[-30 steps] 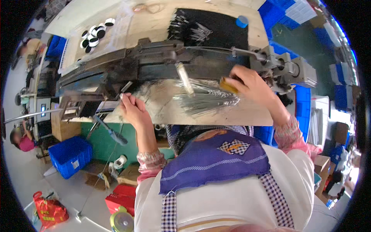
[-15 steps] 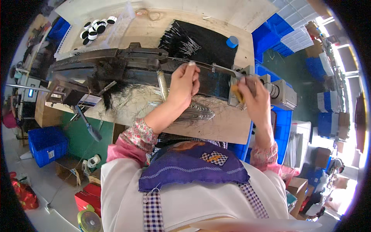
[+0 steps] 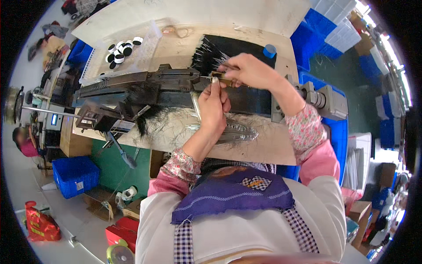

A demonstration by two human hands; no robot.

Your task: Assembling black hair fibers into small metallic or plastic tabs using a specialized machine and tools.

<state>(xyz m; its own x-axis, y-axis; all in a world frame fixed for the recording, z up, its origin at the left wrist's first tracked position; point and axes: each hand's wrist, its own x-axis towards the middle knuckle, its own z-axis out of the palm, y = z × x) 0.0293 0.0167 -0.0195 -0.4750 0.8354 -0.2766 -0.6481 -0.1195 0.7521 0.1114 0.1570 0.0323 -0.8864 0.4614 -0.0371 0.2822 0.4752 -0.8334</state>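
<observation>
My left hand (image 3: 212, 108) is closed in a pinch at the right end of a long dark metal machine (image 3: 145, 81). A thin wire (image 3: 205, 78) runs from the machine's end to these fingertips, where something white shows. Just right of it, my right hand (image 3: 250, 72) is closed round a small dark and yellowish tool (image 3: 228, 79), mostly covered by the fingers. Behind the hands, a black cloth (image 3: 246, 46) bears several thin twisted wires (image 3: 212, 52). A bundle of bent metal wires (image 3: 239, 133) lies nearer me on the bench.
A motor-like grey unit (image 3: 329, 103) stands at the bench's right end. A clear tray (image 3: 147, 48) with black-and-white round pieces (image 3: 119, 57) sits at the back left. A blue cap (image 3: 269, 51) rests by the cloth. Dark bristles (image 3: 143, 121) litter the bench (image 3: 272, 147).
My right hand has moved left from the grey unit to beside my left hand, bringing the small tool along. The left hand stays at the machine's end. The whole view has shifted slightly.
</observation>
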